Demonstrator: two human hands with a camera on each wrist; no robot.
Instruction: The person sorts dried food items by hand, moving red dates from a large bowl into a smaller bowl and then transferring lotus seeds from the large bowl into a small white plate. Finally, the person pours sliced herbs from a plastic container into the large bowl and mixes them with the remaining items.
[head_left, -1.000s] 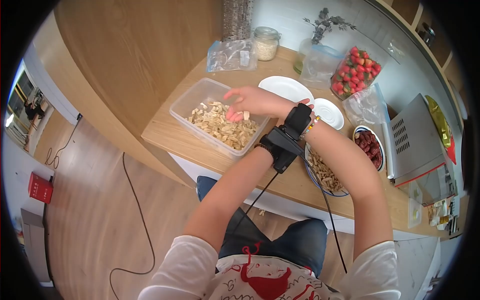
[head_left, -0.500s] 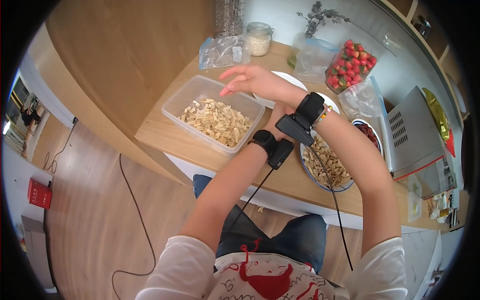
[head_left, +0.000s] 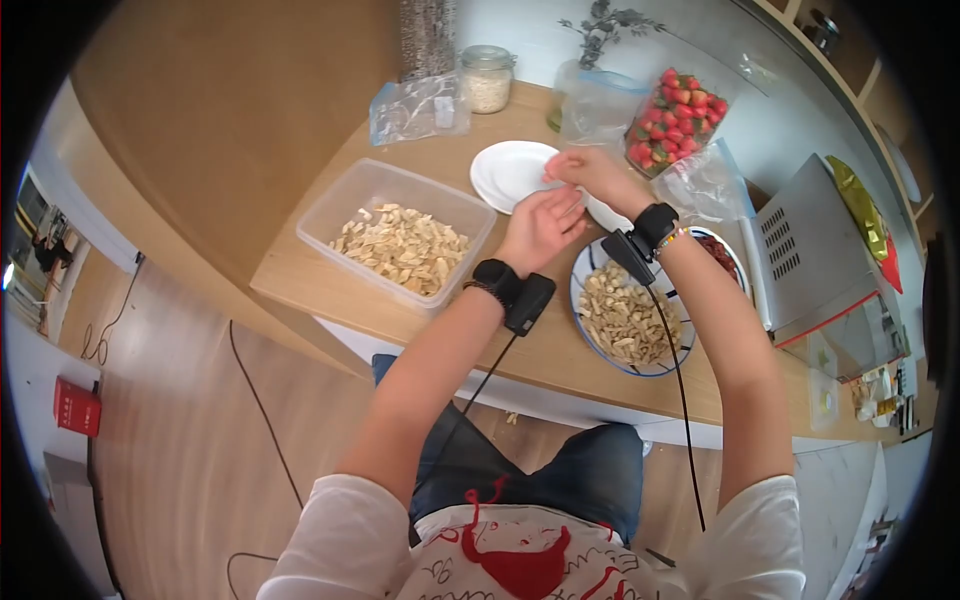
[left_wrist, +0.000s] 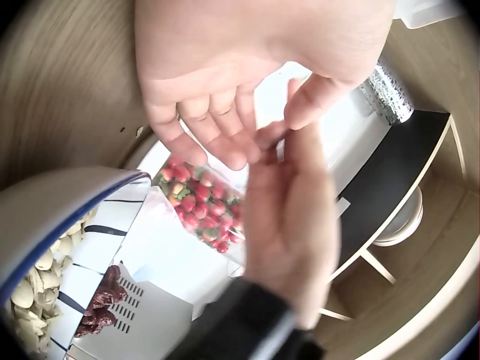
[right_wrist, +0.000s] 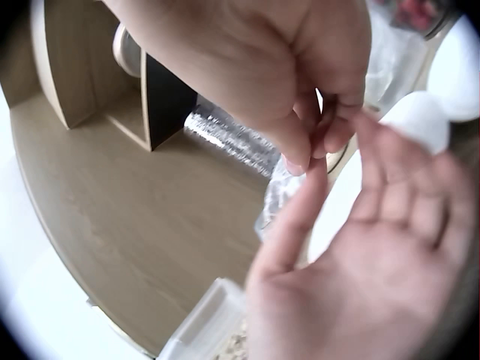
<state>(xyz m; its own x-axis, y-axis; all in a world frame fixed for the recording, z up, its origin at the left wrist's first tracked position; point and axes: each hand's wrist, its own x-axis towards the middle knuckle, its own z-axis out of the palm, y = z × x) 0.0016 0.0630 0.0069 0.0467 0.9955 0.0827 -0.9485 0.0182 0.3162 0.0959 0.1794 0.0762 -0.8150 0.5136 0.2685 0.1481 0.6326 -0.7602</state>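
In the head view my left hand (head_left: 543, 228) is palm up between the clear plastic box and the blue-rimmed bowl, with fingers loosely bent. My right hand (head_left: 603, 182) meets it from the right, just in front of the white plate (head_left: 495, 172). Both wrist views show the right thumb and fingertips touching the left hand's fingertips. No object shows in either hand, though the fingers partly hide the contact. Pale dried slices (head_left: 405, 250) fill the bottom of the plastic box (head_left: 322, 218). Similar pale pieces (head_left: 625, 315) lie in the blue-rimmed bowl (head_left: 577, 305).
Behind stand a lidded glass jar (head_left: 487, 85), a clear bag (head_left: 415, 108) and a bag of strawberries (head_left: 672, 125). Dark red dried fruit (head_left: 720, 250) sits in a bowl near the right forearm. A silver appliance (head_left: 810, 250) stands at the right; cables hang from both wrists.
The right hand has lifted from over the plastic box, where a pale piece showed at its fingers, and moved right. The left hand, mostly hidden before, now shows palm up against the right.
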